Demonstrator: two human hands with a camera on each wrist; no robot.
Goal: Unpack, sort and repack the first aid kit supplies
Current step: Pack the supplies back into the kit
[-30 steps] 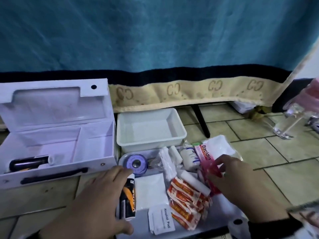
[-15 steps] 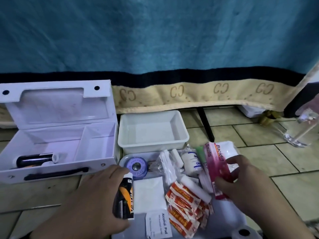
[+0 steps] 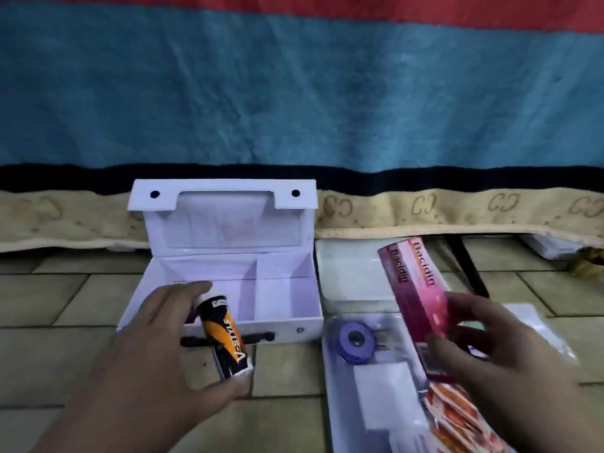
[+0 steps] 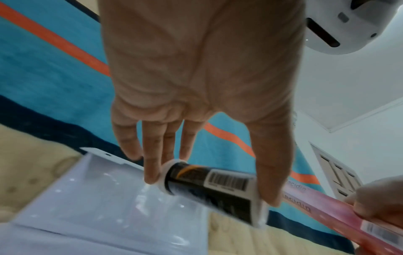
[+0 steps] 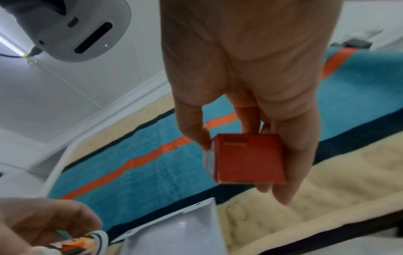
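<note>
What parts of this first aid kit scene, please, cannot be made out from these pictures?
- Head view: the left hand and its orange-and-black tube hide the left compartment floor of the white kit box.
- Head view: the pink carton in the right hand covers much of the white tub behind; its small print is blurred.
- Head view: the plaster packets are cut by the bottom edge.

Tiled floor (image 3: 75,289) of beige squares with dark joints, backed by a hanging blanket (image 3: 294,103) banded red, teal, black and tan with a letter pattern; white ceiling (image 4: 359,89) and panelled door (image 4: 335,174) in the wrist views.
</note>
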